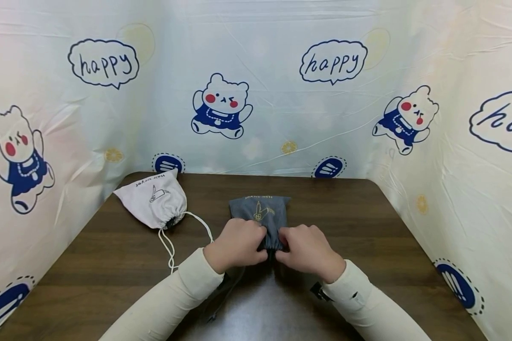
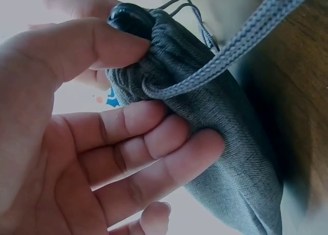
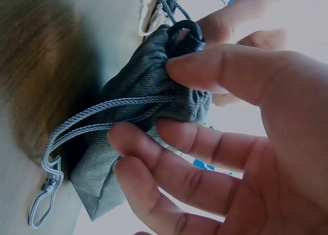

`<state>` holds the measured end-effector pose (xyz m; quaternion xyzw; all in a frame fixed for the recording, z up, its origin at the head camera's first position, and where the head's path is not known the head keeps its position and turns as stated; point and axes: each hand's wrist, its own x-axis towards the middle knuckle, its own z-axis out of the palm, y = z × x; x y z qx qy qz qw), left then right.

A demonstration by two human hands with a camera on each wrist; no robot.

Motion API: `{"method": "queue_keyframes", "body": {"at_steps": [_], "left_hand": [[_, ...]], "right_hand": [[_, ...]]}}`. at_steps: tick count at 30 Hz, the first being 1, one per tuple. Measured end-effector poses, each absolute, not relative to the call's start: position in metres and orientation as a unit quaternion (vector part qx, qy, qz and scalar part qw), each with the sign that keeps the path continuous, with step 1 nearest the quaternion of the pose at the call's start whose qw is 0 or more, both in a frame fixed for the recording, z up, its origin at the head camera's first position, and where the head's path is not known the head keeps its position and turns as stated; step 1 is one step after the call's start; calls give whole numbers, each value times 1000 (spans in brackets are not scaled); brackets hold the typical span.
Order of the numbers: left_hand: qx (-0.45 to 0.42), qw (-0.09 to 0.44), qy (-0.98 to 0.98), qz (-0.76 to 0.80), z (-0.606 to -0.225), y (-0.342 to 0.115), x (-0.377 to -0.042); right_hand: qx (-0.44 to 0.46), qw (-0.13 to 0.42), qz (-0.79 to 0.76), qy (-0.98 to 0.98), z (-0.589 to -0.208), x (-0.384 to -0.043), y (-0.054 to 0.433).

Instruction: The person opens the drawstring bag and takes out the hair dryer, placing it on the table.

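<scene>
A dark grey drawstring bag (image 1: 260,210) with a gold hair dryer drawing lies at mid-table, its gathered mouth toward me. My left hand (image 1: 239,242) pinches one side of that mouth between thumb and fingers. On the opposite side my right hand (image 1: 308,248) pinches the rim in the same way. A glossy black part (image 2: 130,19) pokes out of the mouth in the left wrist view; in the right wrist view the black part (image 3: 185,39) shows a loop shape. Grey cords (image 3: 97,117) hang from both sides of the bag. What fills the bag is hidden.
A white drawstring bag (image 1: 155,199) with a hair dryer drawing lies at the table's back left, its white cords (image 1: 169,251) trailing toward my left wrist. Something black shows in its mouth. Printed cloth (image 1: 273,118) stands behind and beside the brown table (image 1: 345,203).
</scene>
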<state>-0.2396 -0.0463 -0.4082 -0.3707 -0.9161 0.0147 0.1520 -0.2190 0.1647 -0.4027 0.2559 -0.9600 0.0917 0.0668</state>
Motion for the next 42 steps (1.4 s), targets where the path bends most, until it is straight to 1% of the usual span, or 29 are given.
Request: {"method": "queue_keyframes", "body": {"at_steps": [6,20,27,37,42], "left_hand": [[-362,170,-916,1,-403,-47,-238],[-337,208,-918,-31,-396,-47,-240],[-321,194,-922,-92,-391,-49,-240],[-294,148,-931,-156,-385,-49,-237],[-298,160,-926,-166,-383,-48,-235]], "right_hand": [[243,79,108,-961,-399,-219,164],[228,147,133,-953,-397,-219,164],[218,178,160,-946,-393,-215,161],[205,169,208,-942,-393,-215,160],[209,186,227,-933,-393,-216,159]]}}
